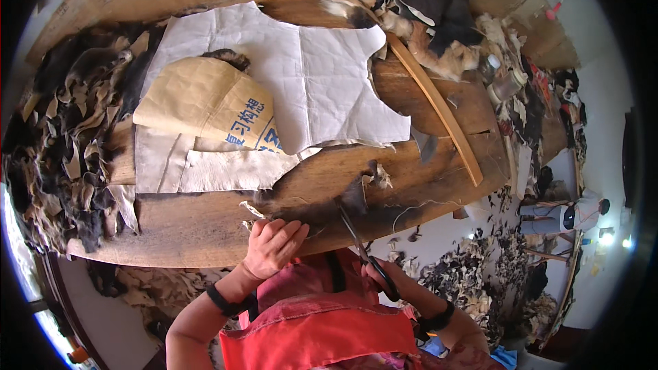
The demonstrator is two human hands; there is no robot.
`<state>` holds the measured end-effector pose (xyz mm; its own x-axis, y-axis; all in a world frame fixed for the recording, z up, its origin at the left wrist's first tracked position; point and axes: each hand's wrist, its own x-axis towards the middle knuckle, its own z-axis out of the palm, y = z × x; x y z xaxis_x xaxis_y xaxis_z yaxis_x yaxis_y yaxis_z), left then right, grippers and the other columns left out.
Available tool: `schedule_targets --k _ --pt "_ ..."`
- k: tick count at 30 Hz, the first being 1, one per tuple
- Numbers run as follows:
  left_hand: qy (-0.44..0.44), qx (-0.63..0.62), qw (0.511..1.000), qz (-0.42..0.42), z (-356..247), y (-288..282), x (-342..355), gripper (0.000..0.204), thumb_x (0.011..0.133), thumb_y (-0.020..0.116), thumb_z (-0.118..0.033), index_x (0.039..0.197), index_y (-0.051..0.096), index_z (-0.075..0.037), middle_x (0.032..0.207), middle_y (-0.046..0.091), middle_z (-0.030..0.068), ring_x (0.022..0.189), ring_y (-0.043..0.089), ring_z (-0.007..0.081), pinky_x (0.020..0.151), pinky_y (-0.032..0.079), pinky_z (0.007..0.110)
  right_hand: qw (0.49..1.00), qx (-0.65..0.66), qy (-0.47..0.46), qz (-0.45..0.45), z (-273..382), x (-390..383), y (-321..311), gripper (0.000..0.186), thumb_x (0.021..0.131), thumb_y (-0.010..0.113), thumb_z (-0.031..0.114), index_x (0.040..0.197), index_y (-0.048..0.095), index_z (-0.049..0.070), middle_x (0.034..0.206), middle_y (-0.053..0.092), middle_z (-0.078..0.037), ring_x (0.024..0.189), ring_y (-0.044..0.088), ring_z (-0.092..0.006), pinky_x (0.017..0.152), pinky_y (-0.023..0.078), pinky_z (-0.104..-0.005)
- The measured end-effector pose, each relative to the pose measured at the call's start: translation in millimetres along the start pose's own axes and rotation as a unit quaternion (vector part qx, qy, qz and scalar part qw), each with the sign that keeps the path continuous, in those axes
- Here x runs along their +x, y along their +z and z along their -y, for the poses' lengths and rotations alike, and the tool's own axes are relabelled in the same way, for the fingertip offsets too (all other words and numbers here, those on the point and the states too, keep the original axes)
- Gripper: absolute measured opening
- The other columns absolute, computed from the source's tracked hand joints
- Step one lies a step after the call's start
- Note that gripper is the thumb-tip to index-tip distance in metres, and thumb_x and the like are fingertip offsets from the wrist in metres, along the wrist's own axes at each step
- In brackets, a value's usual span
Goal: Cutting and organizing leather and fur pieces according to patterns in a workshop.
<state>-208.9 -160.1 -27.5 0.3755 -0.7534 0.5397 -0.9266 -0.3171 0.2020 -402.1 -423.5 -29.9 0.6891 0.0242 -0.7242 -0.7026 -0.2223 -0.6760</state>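
My left hand (274,245) is closed at the table's near edge, its fingers curled over a dark piece of fur (284,214) with a pale hide edge. Most of what the fingers grip is hidden. In my right hand (375,275) is a pair of scissors (354,231), its dark blades pointing away over the table edge. Beyond the hands lies a white vest-shaped pattern sheet (322,82). Its brown paper corner (199,99) is folded over, and a pale hide (233,170) shows underneath. A small grey-brown fur scrap (356,195) sits beyond the scissors.
Dark fur scraps (75,130) heap up on the table's left. A curved wooden strip (435,106) lies at the right, with more fur pieces (425,14) behind it. Offcuts (466,267) litter the floor. Another person (565,214) stands far right. A jar (507,85) stands at the table's right end.
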Motion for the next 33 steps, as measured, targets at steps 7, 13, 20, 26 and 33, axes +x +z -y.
schedule_targets --k 7,13,20,26,33 --pt "0.078 -0.033 0.996 -0.019 -10 21 -8 0.045 0.069 0.065 -0.018 0.112 0.071 -0.005 0.108 0.062 0.0040 0.097 0.057 0.0198 0.079 0.046 0.035 0.994 -0.063 -0.091 0.006 11 10 11 0.038 0.100 0.055 0.042 0.100 0.053 0.005 0.069 0.057 -0.008 0.067 0.059 -0.0197 0.064 0.047 -0.0370" --pt "0.036 -0.040 0.999 -0.009 -8 14 -3 0.043 0.069 0.065 -0.016 0.110 0.070 -0.005 0.109 0.061 0.0052 0.099 0.057 0.0208 0.080 0.046 0.036 0.997 -0.064 0.030 0.042 32 4 7 0.042 0.099 0.057 0.045 0.092 0.055 0.003 0.064 0.056 -0.012 0.059 0.062 -0.0230 0.058 0.046 -0.0370" --pt "0.079 -0.113 0.990 0.015 -8 10 -5 0.040 0.072 0.065 -0.016 0.109 0.072 -0.005 0.110 0.065 0.0052 0.100 0.059 0.0219 0.080 0.046 0.037 0.990 -0.051 -0.123 -0.048 35 17 24 0.048 0.100 0.057 0.043 0.077 0.052 0.002 0.062 0.049 -0.013 0.060 0.053 -0.0219 0.060 0.043 -0.0372" --pt "0.048 -0.134 0.990 0.012 0 7 3 0.043 0.070 0.069 -0.015 0.111 0.069 -0.004 0.108 0.064 0.0069 0.097 0.061 0.0218 0.077 0.048 0.035 0.998 -0.023 -0.054 -0.013 1 7 25 0.041 0.101 0.055 0.043 0.086 0.061 0.005 0.067 0.057 -0.001 0.064 0.054 -0.0107 0.060 0.045 -0.0296" --pt "0.091 -0.344 0.932 0.062 -35 26 50 0.036 0.081 0.075 -0.021 0.111 0.068 -0.003 0.108 0.065 0.0132 0.094 0.065 0.0294 0.080 0.054 0.036 0.947 0.024 -0.053 -0.315 -49 -70 23 0.022 0.097 0.060 0.026 0.092 0.057 0.004 0.063 0.055 0.000 0.052 0.057 -0.0132 0.047 0.045 -0.0306"
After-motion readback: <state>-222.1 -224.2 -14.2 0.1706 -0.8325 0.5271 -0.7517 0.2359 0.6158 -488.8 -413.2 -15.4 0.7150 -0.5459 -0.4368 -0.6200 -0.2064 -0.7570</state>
